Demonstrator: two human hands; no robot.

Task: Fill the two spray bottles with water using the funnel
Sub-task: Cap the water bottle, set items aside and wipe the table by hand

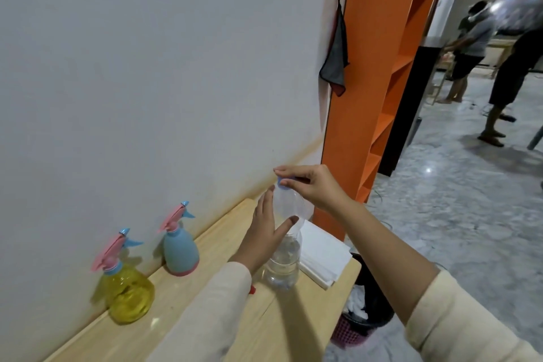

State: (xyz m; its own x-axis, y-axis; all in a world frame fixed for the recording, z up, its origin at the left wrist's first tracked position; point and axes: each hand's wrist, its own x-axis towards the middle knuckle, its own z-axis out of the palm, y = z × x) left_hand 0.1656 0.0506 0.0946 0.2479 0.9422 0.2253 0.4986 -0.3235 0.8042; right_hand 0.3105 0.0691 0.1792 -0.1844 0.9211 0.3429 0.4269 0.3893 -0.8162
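Clear plastic water bottle (283, 261) upright on wooden bench (205, 329), part filled with water. Left hand (266, 232) wrapped around bottle's upper body, thumb on the near side, fingers on the far side. Right hand (311, 185) above the left, fingertips pinched together on blue cap (281, 182) at the bottle's neck. Left of the left hand, against white wall (147, 67): blue spray bottle (180, 253) with pink base and pink trigger head, upright; farther left and nearer, yellow spray bottle (129, 291) with pink trigger head, upright, apart from the blue one. Just right of the water bottle, below the right forearm, stack of white paper towels (323, 256) at the bench end. Beyond the bench end, on the floor, dark waste bin (367, 303). Funnel not identifiable.
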